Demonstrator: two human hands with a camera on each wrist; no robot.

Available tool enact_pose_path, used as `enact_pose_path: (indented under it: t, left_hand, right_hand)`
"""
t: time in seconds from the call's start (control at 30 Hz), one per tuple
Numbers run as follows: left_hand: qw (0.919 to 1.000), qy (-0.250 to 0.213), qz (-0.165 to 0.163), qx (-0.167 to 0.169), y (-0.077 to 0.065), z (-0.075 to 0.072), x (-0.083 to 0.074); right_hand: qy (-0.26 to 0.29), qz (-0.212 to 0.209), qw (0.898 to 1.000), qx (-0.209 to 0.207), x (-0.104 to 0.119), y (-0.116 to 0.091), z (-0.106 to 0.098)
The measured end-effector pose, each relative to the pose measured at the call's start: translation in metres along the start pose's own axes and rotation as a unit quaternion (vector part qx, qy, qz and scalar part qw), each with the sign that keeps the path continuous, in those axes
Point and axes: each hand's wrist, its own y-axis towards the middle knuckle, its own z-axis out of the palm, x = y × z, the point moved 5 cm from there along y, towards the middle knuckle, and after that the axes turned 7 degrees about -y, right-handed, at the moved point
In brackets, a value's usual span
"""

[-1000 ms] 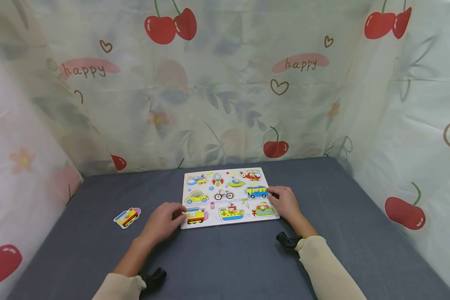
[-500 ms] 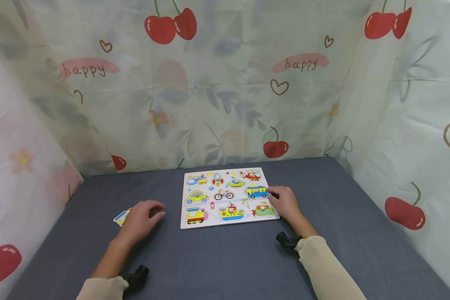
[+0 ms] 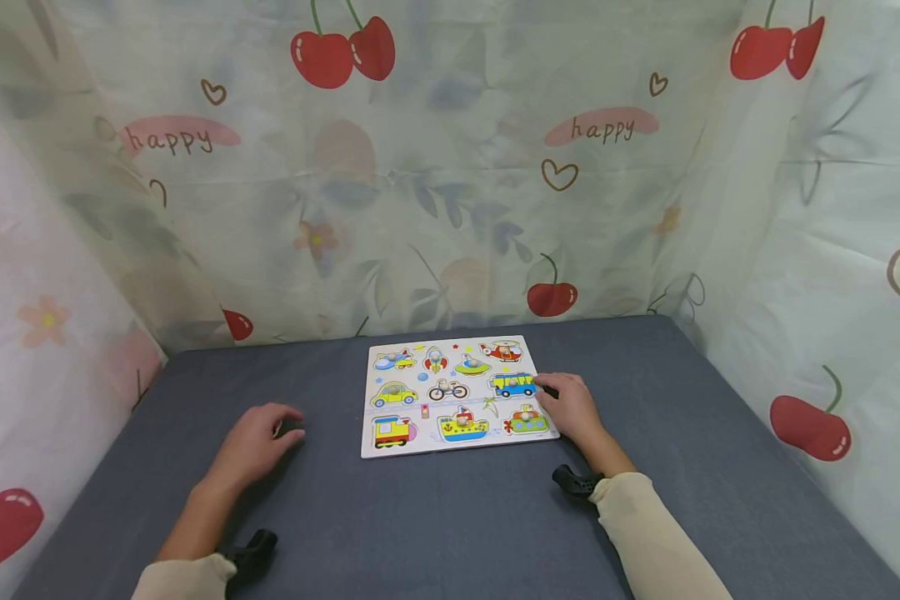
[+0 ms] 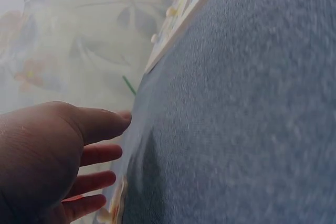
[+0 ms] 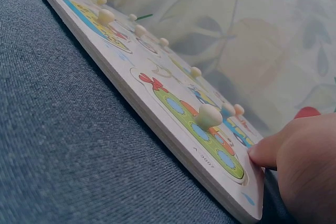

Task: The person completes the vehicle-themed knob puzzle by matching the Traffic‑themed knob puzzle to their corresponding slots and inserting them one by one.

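Observation:
My left hand (image 3: 251, 446) is over the left of the table and covers the loose puzzle piece in the head view. In the left wrist view its thumb and fingers are extended and apart, and the knobbed puzzle piece (image 4: 119, 203) lies on the cloth just past the fingertips. My right hand (image 3: 573, 408) rests at the right edge of the white puzzle board (image 3: 420, 446), beside the blue bus piece (image 3: 513, 384). One fingertip (image 5: 257, 156) touches the board's top near its edge in the right wrist view; the other fingers are hidden there.
Several knobbed vehicle pieces sit in the board, such as a submarine (image 3: 527, 420), a ship (image 3: 462, 425) and a yellow car (image 3: 393, 394). A train picture (image 3: 392, 432) without a visible knob is at the lower left. Dark grey cloth (image 3: 450, 525) covers the table; a printed curtain (image 3: 450, 208) surrounds it.
My left hand has moved left, away from the board's lower-left corner to the loose piece, which it now hides in the head view. The right hand and board have stayed put.

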Motion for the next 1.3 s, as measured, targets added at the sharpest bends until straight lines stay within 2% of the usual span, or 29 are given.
enact_pose_path:
  t: [0.23,0.43,0.8,1.3]
  left_hand:
    - [0.9997,0.018,-0.004,-0.014,-0.003,-0.004,0.007]
    - [0.9995,0.019,-0.024,-0.005,-0.006,-0.004,0.015]
    - [0.9991,0.015,-0.039,-0.003,-0.007,-0.009,0.023]
    - [0.9974,0.014,-0.051,-0.049,-0.009,-0.016,0.033]
  right_hand:
    - [0.0,0.0,1.0,0.001,-0.001,0.001,0.001]
    - [0.001,0.0,1.0,0.0,-0.001,0.001,0.001]
    - [0.004,-0.002,1.0,-0.004,-0.001,0.0,0.0]
    - [0.008,0.0,1.0,-0.006,-0.001,0.0,0.0]
